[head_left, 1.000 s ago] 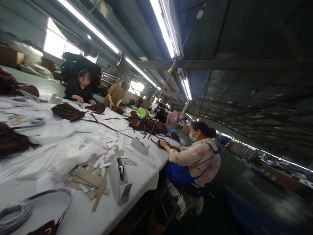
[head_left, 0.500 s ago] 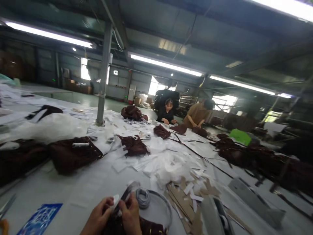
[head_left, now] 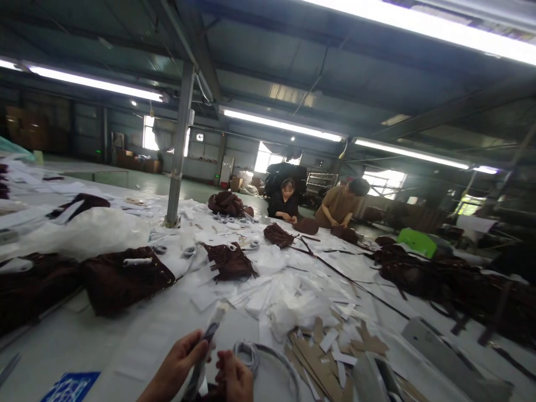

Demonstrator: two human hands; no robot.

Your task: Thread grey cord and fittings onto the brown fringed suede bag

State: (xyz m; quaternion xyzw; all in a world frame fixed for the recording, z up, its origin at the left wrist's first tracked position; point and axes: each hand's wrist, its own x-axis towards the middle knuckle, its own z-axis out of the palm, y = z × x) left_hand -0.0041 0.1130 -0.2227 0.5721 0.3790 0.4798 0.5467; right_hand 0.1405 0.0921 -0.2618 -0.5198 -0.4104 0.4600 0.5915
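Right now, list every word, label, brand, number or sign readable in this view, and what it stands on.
None can be read.
Flat blue-and-white packet, lower left: white marks, too blurred and cut off by the frame.
Small pale square panel on the far wall: dark marks, too small.
Tiny green glowing mark, far left background: too small.
Dark narrow strip in the left hand: no lettering distinguishable.

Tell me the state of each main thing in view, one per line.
Long dark strap in translucent wrapping, held slanted, far end free
Left bare hand, closed on the strap
Right bare hand, fingers curled; grip unclear
Grey wrapped band, coiled
Flat brown cardboard strips, heaped, overlapping
Dark brown fringed pieces, lying spread apart
Blue printed packet, lying flat, partly out of frame
Long white tube lights, lit
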